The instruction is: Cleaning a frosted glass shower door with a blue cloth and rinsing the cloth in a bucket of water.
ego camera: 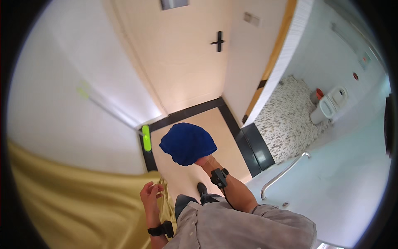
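Note:
A dark blue cloth (188, 143) is draped over my right hand (203, 160), spread out in front of me above the tiled floor. Only the heel of that hand and the wrist show; the cloth hides the fingers. My left hand (151, 190) is raised at the lower left with its fingers apart and slightly curled, holding nothing, in front of a shiny gold curtain (102, 199). Each wrist bears a strapped black device. Beyond the cloth stands a cream door (183, 62) with a black handle (219, 41).
A mop with a lime green head (146, 138) leans on the left wall. At right are a glass panel with a metal handle (279, 177), a dark threshold (257, 149), and a bathroom with a white toilet (326, 107) and a bin (316, 96).

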Demonstrator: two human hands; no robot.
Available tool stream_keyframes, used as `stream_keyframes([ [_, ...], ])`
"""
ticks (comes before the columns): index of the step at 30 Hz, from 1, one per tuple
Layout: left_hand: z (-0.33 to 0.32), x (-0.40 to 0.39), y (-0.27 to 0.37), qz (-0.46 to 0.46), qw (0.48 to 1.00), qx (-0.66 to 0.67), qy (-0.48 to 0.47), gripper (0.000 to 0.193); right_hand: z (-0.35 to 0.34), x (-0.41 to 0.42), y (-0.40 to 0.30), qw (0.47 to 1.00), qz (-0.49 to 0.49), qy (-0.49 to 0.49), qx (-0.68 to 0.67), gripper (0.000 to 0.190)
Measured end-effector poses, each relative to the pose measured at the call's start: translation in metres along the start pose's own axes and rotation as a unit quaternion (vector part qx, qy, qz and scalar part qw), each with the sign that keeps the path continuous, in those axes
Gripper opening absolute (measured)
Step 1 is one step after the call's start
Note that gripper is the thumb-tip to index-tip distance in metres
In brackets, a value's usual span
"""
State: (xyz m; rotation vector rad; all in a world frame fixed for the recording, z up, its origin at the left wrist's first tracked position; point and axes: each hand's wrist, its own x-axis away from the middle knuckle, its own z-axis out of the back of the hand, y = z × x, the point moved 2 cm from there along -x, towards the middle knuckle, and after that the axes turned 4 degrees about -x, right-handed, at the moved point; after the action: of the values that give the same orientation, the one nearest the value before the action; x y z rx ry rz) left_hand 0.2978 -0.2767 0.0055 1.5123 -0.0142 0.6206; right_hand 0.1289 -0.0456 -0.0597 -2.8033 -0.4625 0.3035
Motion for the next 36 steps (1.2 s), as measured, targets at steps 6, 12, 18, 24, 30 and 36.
stream_keyframes([
  [6, -0.104, -0.123, 0.039, 0.010, 0.983, -0.081, -0.167, 0.028, 0.054, -0.003, -0.109, 0.982, 0.158, 0.098, -0.023, 0.045],
  [12, -0.266, -0.213, 0.065, -0.015, 0.917, -0.198, -0.347, 0.029, 0.104, 0.073, -0.188, 0.922, 0.321, 0.176, -0.126, 0.044],
  [18, -0.452, -0.228, 0.083, -0.053, 0.829, -0.219, -0.512, 0.019, 0.065, 0.157, -0.274, 0.899, 0.364, 0.054, -0.237, 0.044],
  [24, -0.626, -0.144, 0.105, -0.092, 0.641, -0.256, -0.718, 0.026, 0.006, 0.201, -0.290, 0.861, 0.367, -0.097, -0.339, 0.045],
  [30, -0.731, 0.000, 0.077, -0.131, 0.459, -0.214, -0.853, 0.030, -0.078, 0.256, -0.318, 0.840, 0.322, -0.228, -0.373, 0.046],
  [36, -0.754, 0.127, 0.100, -0.299, 0.342, -0.090, -0.886, 0.036, -0.184, 0.271, -0.338, 0.814, 0.243, -0.349, -0.395, 0.047],
])
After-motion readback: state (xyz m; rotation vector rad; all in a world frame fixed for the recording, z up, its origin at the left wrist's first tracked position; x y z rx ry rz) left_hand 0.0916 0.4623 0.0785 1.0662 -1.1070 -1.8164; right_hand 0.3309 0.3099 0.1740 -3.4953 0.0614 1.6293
